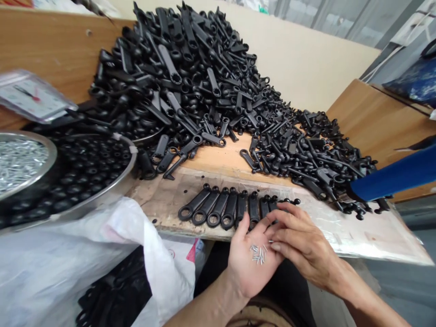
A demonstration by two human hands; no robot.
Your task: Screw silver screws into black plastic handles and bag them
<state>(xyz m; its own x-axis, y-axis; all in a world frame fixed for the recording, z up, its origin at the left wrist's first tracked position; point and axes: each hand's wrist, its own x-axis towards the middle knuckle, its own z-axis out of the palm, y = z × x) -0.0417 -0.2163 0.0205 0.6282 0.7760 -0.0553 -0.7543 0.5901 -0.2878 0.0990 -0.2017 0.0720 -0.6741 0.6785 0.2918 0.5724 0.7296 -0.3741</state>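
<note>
My left hand is palm up in front of the table edge, its palm cupped under several small silver pins. Over its fingertips, my right hand pinches one silver pin between thumb and finger. Just beyond both hands, a row of black crank handles lies side by side on the table, ring ends toward me. My hands partly cover the right end of that row.
A tall heap of black handles fills the back. Metal bowls with black knobs and silver pins stand left, near a clock. A white sack hangs at the near left; a blue object juts in from the right.
</note>
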